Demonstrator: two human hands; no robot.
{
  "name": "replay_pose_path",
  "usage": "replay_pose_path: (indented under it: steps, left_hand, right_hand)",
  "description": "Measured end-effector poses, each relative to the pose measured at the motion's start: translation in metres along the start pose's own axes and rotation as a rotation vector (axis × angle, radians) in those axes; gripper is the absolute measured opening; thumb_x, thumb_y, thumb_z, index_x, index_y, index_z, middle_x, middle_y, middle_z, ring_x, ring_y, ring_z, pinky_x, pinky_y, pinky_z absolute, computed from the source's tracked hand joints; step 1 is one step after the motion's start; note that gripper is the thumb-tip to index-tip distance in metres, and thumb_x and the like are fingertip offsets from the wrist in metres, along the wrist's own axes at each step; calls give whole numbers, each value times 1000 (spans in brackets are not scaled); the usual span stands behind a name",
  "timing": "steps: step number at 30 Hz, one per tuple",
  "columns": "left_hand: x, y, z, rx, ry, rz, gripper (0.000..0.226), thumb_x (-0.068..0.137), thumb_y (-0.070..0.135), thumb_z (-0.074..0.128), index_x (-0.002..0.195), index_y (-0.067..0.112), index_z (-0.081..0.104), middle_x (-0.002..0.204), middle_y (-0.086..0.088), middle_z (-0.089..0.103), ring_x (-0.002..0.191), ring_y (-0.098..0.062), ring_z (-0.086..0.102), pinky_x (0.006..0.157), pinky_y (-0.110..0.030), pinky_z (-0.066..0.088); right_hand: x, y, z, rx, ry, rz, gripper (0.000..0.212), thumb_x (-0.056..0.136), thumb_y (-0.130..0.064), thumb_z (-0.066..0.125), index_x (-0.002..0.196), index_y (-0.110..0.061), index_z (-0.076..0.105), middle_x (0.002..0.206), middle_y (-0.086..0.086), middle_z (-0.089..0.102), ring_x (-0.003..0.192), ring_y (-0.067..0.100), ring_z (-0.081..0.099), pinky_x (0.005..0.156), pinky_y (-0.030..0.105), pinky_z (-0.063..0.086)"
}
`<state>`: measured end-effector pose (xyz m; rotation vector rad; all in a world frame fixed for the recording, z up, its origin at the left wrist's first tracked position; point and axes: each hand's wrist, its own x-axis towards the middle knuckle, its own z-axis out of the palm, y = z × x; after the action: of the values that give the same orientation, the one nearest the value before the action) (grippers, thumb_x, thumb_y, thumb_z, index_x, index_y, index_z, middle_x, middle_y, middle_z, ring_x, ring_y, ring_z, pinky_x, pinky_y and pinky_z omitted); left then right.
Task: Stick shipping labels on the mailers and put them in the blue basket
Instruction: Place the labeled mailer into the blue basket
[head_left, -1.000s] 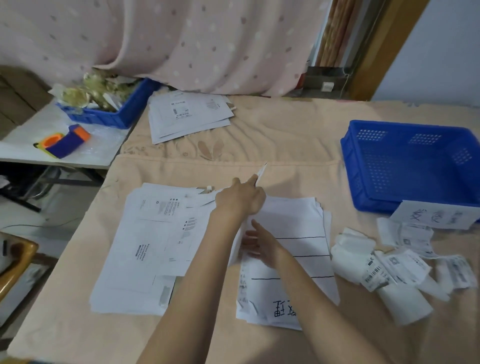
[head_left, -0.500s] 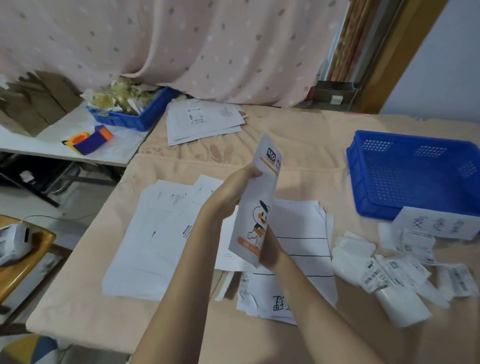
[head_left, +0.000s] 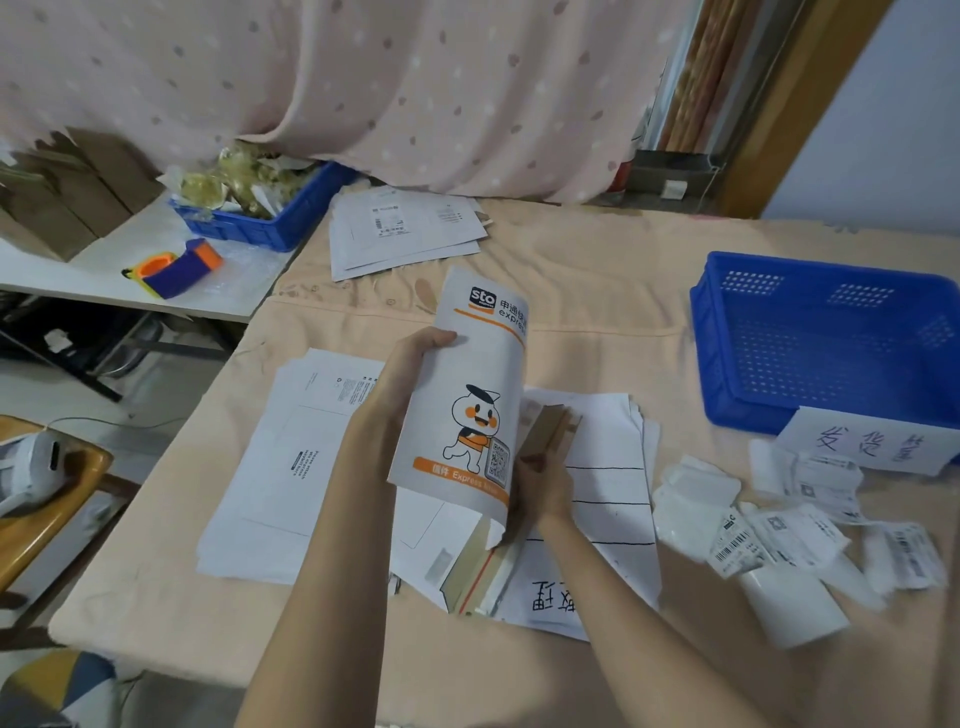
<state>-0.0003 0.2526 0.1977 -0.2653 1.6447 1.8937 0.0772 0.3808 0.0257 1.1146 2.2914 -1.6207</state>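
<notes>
Right hand (head_left: 540, 480) grips the mailer (head_left: 462, 395) at its lower edge, fingers curled behind it; left hand (head_left: 410, 364) clamps the left edge, thumb on front. Mailer stands upright above the tabletop (head_left: 597, 291). Labels (head_left: 769, 530) right of the grip, basket (head_left: 831, 338) beyond, far right.

From my feed, the raised mailer (head_left: 467, 395) covers most of my right hand (head_left: 540, 483) — I cannot tell how its fingers lie behind the card. It also hides part of the paper stack (head_left: 597, 467) beneath. The blue basket (head_left: 727, 332) runs off the right edge, its far corner cut away. The print on the shipping labels (head_left: 769, 535) near the table's right edge is too smeared to read. Both forearms leave the picture at the bottom.
</notes>
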Motion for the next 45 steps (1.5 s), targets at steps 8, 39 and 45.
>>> replay_pose_path:
  steps: [8, 39, 45]
  left_hand:
    - [14, 0, -12, -68, 69, 30, 25, 89, 20, 50, 103, 4, 63, 85, -14, 68, 64, -25, 64, 63, -29, 53]
    - [65, -91, -21, 640, 342, -23, 58, 47, 36, 62, 96, 5, 63, 92, -11, 64, 90, -32, 60, 83, -42, 53]
    - [77, -74, 43, 613, 244, 88, 27, 59, 25, 72, 78, 9, 61, 78, -8, 60, 81, -28, 55, 67, -30, 44]
  right_hand:
    - [19, 1, 8, 380, -318, 340, 61, 93, -61, 39, 118, -12, 62, 119, 12, 65, 107, 27, 61, 103, 42, 45]
    - [2, 32, -110, 245, 737, 24, 45, 71, -28, 77, 110, -18, 56, 114, -1, 61, 95, 22, 60, 69, 31, 46]
    - [5, 34, -178, 230, 837, 11, 43, 73, -30, 76, 108, -19, 55, 113, -2, 61, 95, 20, 59, 73, 33, 46]
